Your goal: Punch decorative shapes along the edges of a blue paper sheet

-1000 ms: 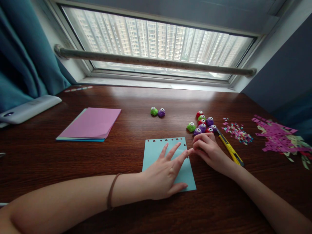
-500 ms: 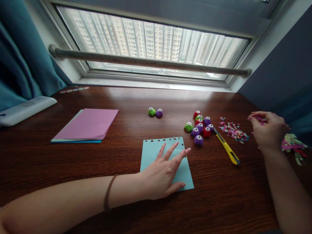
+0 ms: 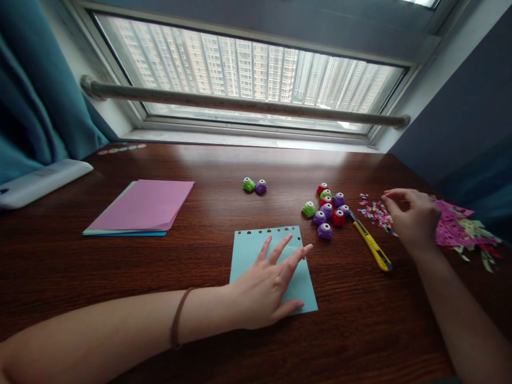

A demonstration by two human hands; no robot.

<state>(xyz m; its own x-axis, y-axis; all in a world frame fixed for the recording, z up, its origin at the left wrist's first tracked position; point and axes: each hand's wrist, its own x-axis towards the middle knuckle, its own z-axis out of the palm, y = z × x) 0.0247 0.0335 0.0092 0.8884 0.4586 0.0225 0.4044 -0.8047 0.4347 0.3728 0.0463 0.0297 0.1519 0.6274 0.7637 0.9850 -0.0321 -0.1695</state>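
Note:
My left hand [image 3: 266, 285] lies flat with spread fingers on a light blue sheet of paper [image 3: 248, 253]. Small star and heart holes run along the sheet's top edge and start down its right side. Over the right part of a heap of colourful confetti [image 3: 378, 213] hovers my right hand [image 3: 416, 218], thumb and forefinger brought together at the tips. Whether anything tiny is between them I cannot make out. Just beyond that hand lies punched pink scrap paper [image 3: 454, 221], with green and red strips around it.
Several frog-shaped craft punches [image 3: 326, 209] cluster right of centre, beside a yellow utility knife [image 3: 373, 245]. Farther back sit a green punch [image 3: 248, 185] and a purple punch [image 3: 261, 186]. A stack of coloured paper [image 3: 148, 205] and a white device [image 3: 46, 181] are at left.
My right hand has let go of the pink scrap, which now lies on the strips, and moved left over the confetti. My left hand stays on the sheet.

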